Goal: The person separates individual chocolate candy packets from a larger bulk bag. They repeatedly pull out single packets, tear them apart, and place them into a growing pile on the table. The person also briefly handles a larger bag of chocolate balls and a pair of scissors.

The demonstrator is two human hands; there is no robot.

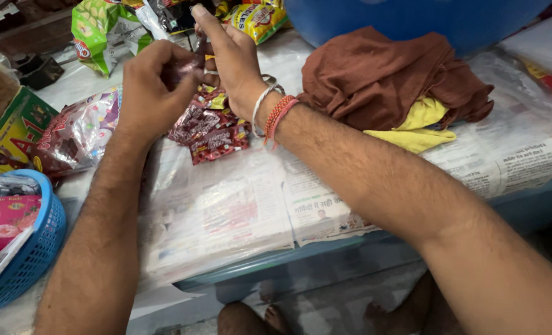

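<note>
Sachets [209, 127] left of cloth [381, 77]

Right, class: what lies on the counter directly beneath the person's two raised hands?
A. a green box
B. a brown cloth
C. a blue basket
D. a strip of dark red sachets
D: the red sachets lie under the left hand and right hand; the brown cloth sits off to the right, the basket far left.

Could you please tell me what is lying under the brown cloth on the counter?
A yellow cloth sticks out from beneath the brown cloth, both resting on plastic-covered newspaper. Whatever else lies under the brown heap is hidden.
</note>
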